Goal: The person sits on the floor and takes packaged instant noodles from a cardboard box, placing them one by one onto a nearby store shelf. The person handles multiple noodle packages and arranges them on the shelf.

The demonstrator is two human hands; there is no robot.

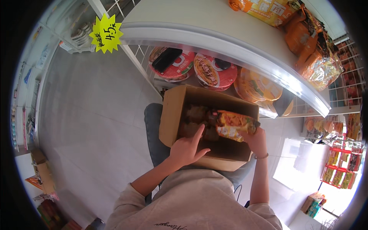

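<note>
An open cardboard box (172, 115) rests on my lap, its inside dark, with several packages faintly visible at the left. My right hand (256, 139) grips one end of an orange and yellow food packet (234, 125), held over the box's right half. Over the near left side of the box, my left hand (187, 149) holds nothing; its index finger points inward and its thumb is spread. What the index fingertip touches, if anything, I cannot tell.
Beyond the box, a shelf holds red-lidded instant noodle bowls (215, 70) and yellow ones (258, 83). The white shelf above (201, 31) has a raised front edge and bears orange packets (264, 11). A yellow star-shaped price tag (106, 33) hangs at its left.
</note>
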